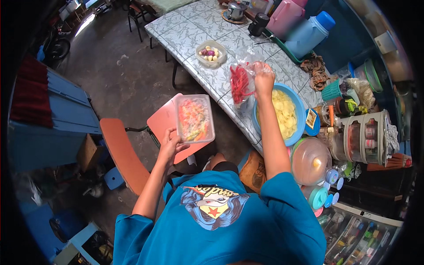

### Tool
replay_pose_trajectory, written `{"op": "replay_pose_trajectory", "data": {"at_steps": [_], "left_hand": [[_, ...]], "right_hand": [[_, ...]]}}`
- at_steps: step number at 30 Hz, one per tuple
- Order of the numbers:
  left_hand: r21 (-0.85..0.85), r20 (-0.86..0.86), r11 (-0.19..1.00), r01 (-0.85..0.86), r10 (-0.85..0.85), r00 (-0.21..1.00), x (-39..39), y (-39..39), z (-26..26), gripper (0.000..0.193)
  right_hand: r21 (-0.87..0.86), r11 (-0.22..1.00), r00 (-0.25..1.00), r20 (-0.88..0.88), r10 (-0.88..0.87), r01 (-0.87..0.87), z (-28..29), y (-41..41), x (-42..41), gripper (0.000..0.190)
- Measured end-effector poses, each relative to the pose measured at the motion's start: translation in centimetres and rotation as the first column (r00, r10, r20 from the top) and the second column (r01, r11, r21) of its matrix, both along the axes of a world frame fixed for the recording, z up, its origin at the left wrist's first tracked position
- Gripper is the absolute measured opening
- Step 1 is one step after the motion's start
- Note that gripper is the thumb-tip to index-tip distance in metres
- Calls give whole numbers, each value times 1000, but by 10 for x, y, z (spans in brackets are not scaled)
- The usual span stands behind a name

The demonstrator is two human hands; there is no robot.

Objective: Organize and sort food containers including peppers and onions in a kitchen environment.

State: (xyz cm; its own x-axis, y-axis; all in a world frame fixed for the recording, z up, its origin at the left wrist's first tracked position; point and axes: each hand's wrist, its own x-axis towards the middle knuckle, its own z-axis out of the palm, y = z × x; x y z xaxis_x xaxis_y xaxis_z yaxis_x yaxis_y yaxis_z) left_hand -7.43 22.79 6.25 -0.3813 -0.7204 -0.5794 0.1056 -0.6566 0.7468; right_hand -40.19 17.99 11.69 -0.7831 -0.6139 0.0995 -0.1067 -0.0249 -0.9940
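My left hand (171,145) grips the near edge of a clear plastic container (196,118) filled with mixed red, orange and green shredded food, held over an orange chair seat (160,116). Raised above the table, my right hand (264,78) pinches the top of a clear plastic bag (241,82) with red strips inside, perhaps peppers. Under my right forearm stands a blue basin (300,114) of thin pale yellow slices (285,112). Beyond the bag, a small plastic tub (212,64) holds peeled garlic cloves and purple shallots or onions.
The table (185,31) bears a metal pot (236,10), a black mug (259,24) and blue and pink thermos jugs (306,36) at the back. Bottles, a clear rounded container (311,162) and a drawer unit (362,137) crowd the right. An orange chair back (124,154) stands left of me.
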Motion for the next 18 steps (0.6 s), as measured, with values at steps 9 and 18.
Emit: {"op": "replay_pose_trajectory", "data": {"at_steps": [9,18], "left_hand": [[44,-125,997,69,-63,990,-129,-74,-30,47],[122,-56,992,-24,31,998,-169,-91,-52,45]], "right_hand": [[22,998,947,-315,-57,67,-30,-90,-130,18],[241,950,583,-750,312,-198,-13,-28,-44,46]]}}
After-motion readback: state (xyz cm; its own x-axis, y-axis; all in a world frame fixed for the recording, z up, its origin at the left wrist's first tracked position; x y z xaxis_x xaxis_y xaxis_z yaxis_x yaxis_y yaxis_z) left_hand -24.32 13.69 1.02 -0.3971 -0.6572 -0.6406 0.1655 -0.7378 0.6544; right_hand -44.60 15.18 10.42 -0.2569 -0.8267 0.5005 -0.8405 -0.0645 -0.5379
